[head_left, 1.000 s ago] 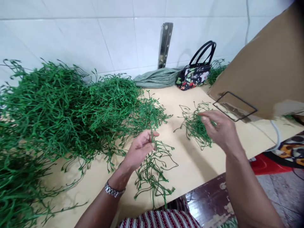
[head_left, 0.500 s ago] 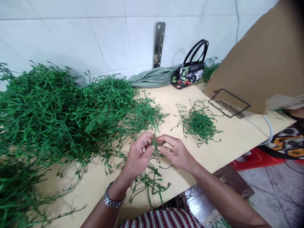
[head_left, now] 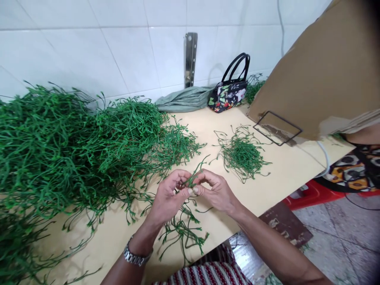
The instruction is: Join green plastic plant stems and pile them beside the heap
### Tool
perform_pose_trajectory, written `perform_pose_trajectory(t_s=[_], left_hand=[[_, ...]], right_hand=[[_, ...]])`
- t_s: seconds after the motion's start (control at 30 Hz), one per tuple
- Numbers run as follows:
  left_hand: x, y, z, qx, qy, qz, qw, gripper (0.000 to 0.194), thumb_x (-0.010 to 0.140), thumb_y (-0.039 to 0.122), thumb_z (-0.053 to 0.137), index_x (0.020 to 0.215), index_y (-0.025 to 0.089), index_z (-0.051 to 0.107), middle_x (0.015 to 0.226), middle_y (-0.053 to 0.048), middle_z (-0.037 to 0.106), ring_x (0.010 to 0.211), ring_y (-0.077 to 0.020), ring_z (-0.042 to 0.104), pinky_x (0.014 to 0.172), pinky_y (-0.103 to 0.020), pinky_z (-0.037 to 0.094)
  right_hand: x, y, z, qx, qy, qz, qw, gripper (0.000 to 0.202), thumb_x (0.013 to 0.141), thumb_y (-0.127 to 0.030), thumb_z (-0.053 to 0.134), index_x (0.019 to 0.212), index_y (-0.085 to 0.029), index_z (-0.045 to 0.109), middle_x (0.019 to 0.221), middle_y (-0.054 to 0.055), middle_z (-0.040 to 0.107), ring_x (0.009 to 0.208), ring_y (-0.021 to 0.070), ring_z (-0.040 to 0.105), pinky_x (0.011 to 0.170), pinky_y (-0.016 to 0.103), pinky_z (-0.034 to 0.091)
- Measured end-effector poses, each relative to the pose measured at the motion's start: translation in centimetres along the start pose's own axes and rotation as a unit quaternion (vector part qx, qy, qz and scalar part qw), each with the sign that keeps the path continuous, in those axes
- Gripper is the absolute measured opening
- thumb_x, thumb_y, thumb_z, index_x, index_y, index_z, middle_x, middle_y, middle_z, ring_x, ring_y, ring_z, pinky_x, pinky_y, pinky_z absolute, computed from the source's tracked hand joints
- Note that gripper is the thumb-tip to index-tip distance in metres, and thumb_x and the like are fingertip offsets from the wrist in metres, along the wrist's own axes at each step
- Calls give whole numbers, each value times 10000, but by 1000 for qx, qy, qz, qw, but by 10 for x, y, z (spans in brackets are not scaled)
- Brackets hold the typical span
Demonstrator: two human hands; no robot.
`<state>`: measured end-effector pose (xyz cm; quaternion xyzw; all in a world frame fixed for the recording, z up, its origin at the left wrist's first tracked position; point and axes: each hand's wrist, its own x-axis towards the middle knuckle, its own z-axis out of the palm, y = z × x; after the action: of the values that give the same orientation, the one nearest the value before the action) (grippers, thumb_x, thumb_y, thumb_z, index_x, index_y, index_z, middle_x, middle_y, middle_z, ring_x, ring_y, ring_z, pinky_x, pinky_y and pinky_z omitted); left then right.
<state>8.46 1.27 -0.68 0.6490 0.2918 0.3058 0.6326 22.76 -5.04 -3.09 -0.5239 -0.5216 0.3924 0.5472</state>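
A thin, bendy green sprig (head_left: 191,182) with a slender, pointed tip sits above the pale counter (head_left: 285,170), both grips pinched nearly closed on it, left hand (head_left: 168,198) and right hand (head_left: 219,194) meeting; loose green stems (head_left: 183,231) lie below; a tangled green heap (head_left: 71,150) spreads leftward.

Your pale desk (head_left: 282,170) carries a large green heap of stems (head_left: 59,150) on your left, a smaller pile (head_left: 244,155) right of centre, loose sprigs (head_left: 182,229) nearest you, and, behind, a floral handbag (head_left: 228,96) beside a grey-green cloth (head_left: 184,99).
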Motion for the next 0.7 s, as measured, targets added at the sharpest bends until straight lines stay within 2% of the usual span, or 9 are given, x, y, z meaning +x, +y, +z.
perform_pose_trajectory(t_s=[0.1, 0.23, 0.37, 0.47, 0.6, 0.7], left_hand=[[1, -4, -2, -40, -31, -20, 999, 174, 649, 202, 656, 781, 144, 560, 702, 3, 498, 647, -105, 434, 585, -213, 356], [1, -4, -3, -25, -43, -45, 998, 166, 640, 218, 660, 677, 139, 520, 616, 31, 419, 582, -84, 365, 534, -206, 291], [2, 1, -3, -14, -54, -81, 995, 203, 616, 241, 670, 614, 139, 494, 560, 48, 382, 537, -71, 321, 499, -202, 241], [2, -1, -3, -44, -44, -102, 993, 248, 596, 267, 691, 568, 138, 481, 552, 42, 399, 537, -76, 351, 507, -208, 265], [0, -4, -3, -64, -28, -89, 994, 210, 622, 248, 665, 583, 134, 493, 572, 31, 443, 552, -82, 384, 532, -213, 303], [-2, -2, -2, -38, -41, -60, 997, 181, 660, 229, 601, 592, 146, 455, 558, 46, 402, 540, -75, 351, 512, -201, 282]], right_hand=[[0, -1, -4, 20, -30, -7, 999, 181, 748, -338, 649, 771, -171, 583, 766, 18, 597, 727, 128, 547, 681, 263, 422], [1, -3, -10, 22, -55, -39, 997, 192, 711, -346, 689, 724, -173, 607, 708, 5, 584, 660, 115, 532, 628, 251, 413], [0, -2, -10, 6, -54, -57, 997, 186, 722, -339, 683, 713, -173, 602, 690, 3, 570, 637, 112, 523, 609, 249, 412], [-2, 0, -7, -30, -43, -76, 996, 163, 750, -323, 658, 732, -178, 585, 693, 4, 558, 642, 115, 518, 601, 249, 408], [-4, 2, -3, -64, -28, -114, 991, 138, 780, -302, 624, 752, -188, 551, 707, 4, 547, 652, 120, 520, 600, 249, 410], [-2, -1, -3, -104, -35, -147, 983, 109, 812, -273, 579, 774, -186, 526, 726, 9, 541, 664, 120, 520, 603, 244, 411]])
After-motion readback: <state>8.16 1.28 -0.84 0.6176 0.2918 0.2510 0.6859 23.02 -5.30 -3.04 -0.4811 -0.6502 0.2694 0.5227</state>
